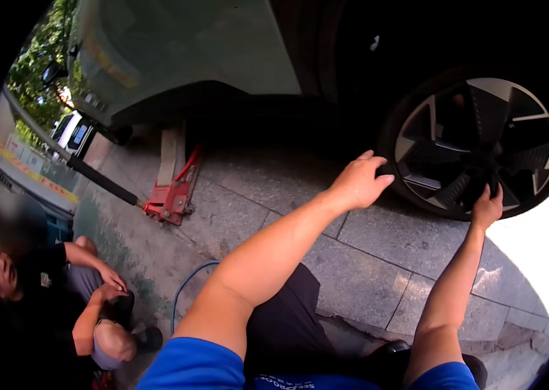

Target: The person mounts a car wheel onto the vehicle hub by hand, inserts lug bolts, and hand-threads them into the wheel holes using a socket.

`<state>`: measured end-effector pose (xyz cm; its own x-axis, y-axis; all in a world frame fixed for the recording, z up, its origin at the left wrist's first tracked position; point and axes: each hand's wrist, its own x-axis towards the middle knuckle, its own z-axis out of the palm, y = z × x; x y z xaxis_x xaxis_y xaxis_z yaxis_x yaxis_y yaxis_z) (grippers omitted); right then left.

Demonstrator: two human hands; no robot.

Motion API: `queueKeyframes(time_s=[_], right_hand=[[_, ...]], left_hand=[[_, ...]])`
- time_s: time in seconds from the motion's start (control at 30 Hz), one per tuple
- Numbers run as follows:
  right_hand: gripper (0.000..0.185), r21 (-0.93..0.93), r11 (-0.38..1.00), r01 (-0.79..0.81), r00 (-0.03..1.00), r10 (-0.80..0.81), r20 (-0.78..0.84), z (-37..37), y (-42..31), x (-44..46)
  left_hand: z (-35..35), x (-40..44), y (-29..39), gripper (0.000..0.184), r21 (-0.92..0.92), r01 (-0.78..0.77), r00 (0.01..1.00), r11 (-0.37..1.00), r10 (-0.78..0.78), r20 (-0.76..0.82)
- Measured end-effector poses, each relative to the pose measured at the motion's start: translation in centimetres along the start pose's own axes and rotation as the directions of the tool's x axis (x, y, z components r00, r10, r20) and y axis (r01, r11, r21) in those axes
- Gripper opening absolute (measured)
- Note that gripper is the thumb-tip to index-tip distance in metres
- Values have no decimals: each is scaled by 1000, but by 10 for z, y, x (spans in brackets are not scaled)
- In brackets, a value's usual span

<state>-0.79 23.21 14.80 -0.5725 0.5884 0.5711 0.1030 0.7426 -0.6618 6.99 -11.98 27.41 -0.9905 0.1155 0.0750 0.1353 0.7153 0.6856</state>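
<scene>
A car wheel (pixel 482 146) with a black tyre and a black-and-silver rim stands upright under the dark car body. My left hand (pixel 360 180) is beside the tyre's left edge, thumb and fingers apart, with nothing in it. At the lower part of the rim is my right hand (pixel 487 206), its fingers raised against the dark spokes near the hub. The fingertips of that hand are spread a little, and nothing is seen between them.
A red floor jack (pixel 172 195) with a long black handle (pixel 102 181) stands under the car at left. A person (pixel 40 286) squats at lower left. A blue hose (pixel 183 286) lies on the stone paving (pixel 365 273).
</scene>
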Motion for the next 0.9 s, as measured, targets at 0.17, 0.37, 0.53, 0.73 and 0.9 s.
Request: queueKeyframes(time_s=[0.17, 0.37, 0.53, 0.73, 0.9], right_hand=[[57, 5, 993, -116, 959, 111, 262, 35, 95, 46], [49, -180, 969, 171, 973, -137, 187, 47, 111, 42], [50, -277, 843, 461, 887, -452, 100, 59, 144, 51], [53, -170, 922, 346, 931, -316, 181, 63, 142, 61], [54, 26, 986, 165, 946, -166, 280, 63, 131, 56]], left_hand=[[4, 2, -6, 44, -110, 18, 1000, 994, -20, -15], [11, 7, -9, 38, -107, 37, 999, 994, -35, 15], [2, 5, -10, 37, -152, 61, 998, 986, -60, 16], [7, 11, -18, 37, -127, 58, 998, 990, -61, -20], [5, 13, -22, 38, -120, 72, 997, 990, -73, -6]])
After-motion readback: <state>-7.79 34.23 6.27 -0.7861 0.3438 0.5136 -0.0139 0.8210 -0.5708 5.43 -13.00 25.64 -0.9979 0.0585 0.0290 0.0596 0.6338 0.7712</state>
